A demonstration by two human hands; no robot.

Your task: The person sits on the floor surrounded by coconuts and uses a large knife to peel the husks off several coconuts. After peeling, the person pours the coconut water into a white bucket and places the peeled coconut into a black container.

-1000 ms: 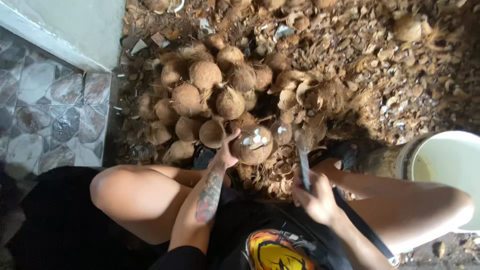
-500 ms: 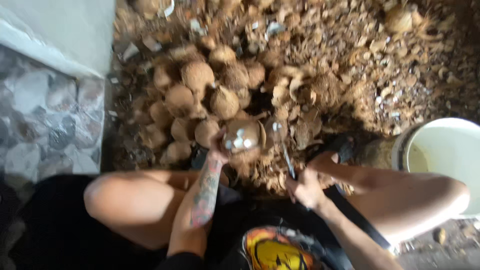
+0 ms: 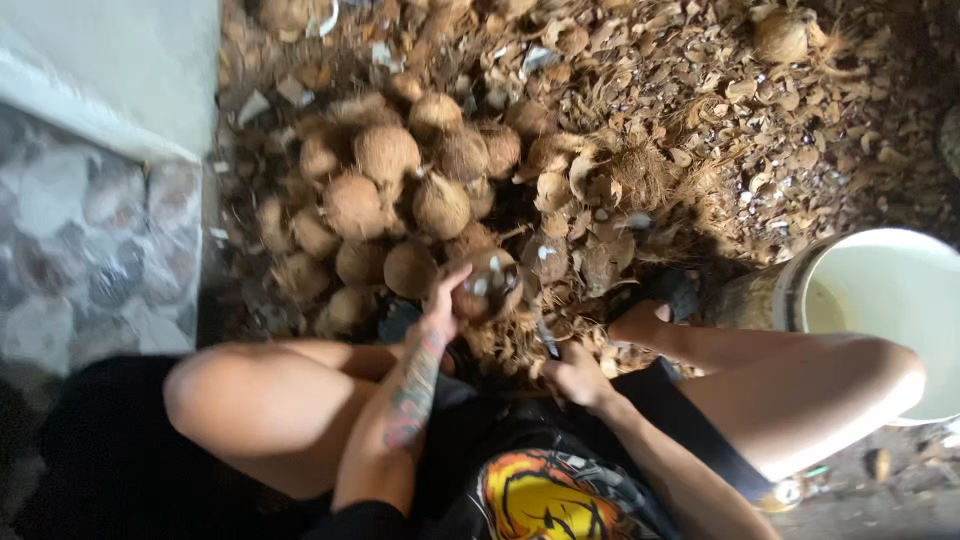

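Observation:
My left hand (image 3: pixel 445 300) grips a brown husked coconut (image 3: pixel 488 287) with white chipped patches, held just above the ground in front of my knees. My right hand (image 3: pixel 573 375) is closed on the handle of a knife (image 3: pixel 546 338), whose blade points up toward the coconut, a little below and right of it. A pile of several whole brown coconuts (image 3: pixel 385 200) lies right behind the held one. My left forearm carries a tattoo.
A white bucket (image 3: pixel 900 300) stands at the right beside my right leg. Dry husk and shell fragments (image 3: pixel 700 120) cover the ground beyond. A pale concrete step (image 3: pixel 110 80) and stone paving (image 3: pixel 80 250) lie at the left.
The coconut in my left hand has turned and shifted slightly right and down. My right hand with the knife has dropped lower, away from the coconut.

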